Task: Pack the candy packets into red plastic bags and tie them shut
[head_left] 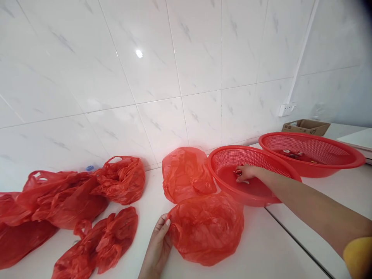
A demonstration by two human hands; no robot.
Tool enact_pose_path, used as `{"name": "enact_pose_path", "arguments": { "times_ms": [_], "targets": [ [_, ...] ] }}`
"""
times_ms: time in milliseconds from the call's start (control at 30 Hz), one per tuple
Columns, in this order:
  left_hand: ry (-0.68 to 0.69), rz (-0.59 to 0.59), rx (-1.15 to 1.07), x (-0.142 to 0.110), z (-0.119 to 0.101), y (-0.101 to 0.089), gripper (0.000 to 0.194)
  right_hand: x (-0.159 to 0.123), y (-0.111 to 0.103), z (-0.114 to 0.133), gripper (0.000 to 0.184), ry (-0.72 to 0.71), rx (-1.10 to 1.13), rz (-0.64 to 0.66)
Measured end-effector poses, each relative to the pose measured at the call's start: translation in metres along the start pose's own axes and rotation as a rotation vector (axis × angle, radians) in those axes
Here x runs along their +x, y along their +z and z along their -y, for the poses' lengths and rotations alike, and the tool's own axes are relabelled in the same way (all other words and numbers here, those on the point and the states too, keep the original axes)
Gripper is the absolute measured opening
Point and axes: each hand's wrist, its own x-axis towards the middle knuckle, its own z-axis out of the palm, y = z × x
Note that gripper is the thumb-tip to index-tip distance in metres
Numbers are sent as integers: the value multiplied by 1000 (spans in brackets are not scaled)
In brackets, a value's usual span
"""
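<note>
At the table's (pixel 261 248) left end, crumpled red plastic bags (pixel 58 197) lie heaped below the tiled wall (pixel 162 77). Nearer the middle, the left hand (pixel 157 248) rests with its grip open, fingertips (pixel 167 222) touching a rounded red bag (pixel 206 228) that lies just in front of another red bag (pixel 186 174). Further right, the right hand (pixel 245 173) reaches from a yellow sleeve (pixel 359 257) into a red mesh basin (pixel 232 159), its grip seemingly closed on a small shiny red item (pixel 238 173), though the view is too poor to be sure. Behind it, a second red basin (pixel 310 145) holds small items (pixel 293 155).
</note>
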Motion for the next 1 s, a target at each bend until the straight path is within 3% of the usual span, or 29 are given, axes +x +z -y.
{"name": "enact_pose_path", "arguments": {
  "times_ms": [200, 400, 600, 767, 867, 933, 1000],
  "targets": [
    [8, 29, 8, -1, 0, -1, 22, -7, -2, 8, 32, -95, -91, 163],
    [16, 3, 10, -4, -1, 5, 23, -27, -10, 21, 25, -148, -90, 232],
    [21, 40, 22, -3, 0, 4, 17, -62, -42, 53, 10, -335, 18, 45],
    [25, 47, 4, 0, 2, -4, 17, -122, -66, 114, 29, -592, 139, -187],
    [27, 56, 6, 0, 3, -5, 15, -162, -53, 147, 30, -798, 143, -39],
    [38, 68, 13, 0, 3, -5, 16, -178, -29, 161, 24, -952, 77, 74],
    [42, 80, 29, -1, 3, -5, 16, -182, 3, 168, 14, -1052, -37, 107]
  ]
}}
